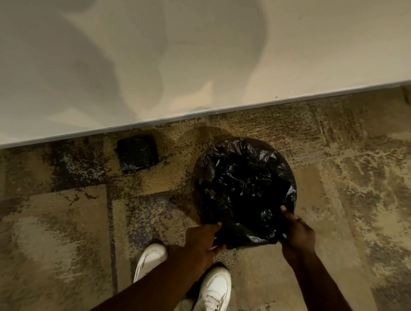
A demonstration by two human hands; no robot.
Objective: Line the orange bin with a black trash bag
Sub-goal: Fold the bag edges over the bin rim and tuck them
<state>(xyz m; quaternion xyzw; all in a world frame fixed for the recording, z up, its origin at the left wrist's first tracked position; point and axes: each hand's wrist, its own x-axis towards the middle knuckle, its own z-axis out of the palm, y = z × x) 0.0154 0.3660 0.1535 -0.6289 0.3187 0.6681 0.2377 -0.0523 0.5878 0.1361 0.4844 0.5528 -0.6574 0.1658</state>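
A glossy black trash bag [243, 181] is spread over a round bin on the carpet. It covers the whole rim, so none of the bin's orange shows. My left hand [205, 239] grips the bag's near-left edge, fingers curled around the plastic. At the near-right edge my right hand [297, 232] pinches the bag, thumb on top of the film. The bag sags into the bin's middle in crumpled folds.
A folded pack of black bags [137, 153] lies on the carpet by the wall, left of the bin. The pale wall [206, 47] and its baseboard run diagonally behind. My white shoes [215, 293] stand just in front of the bin.
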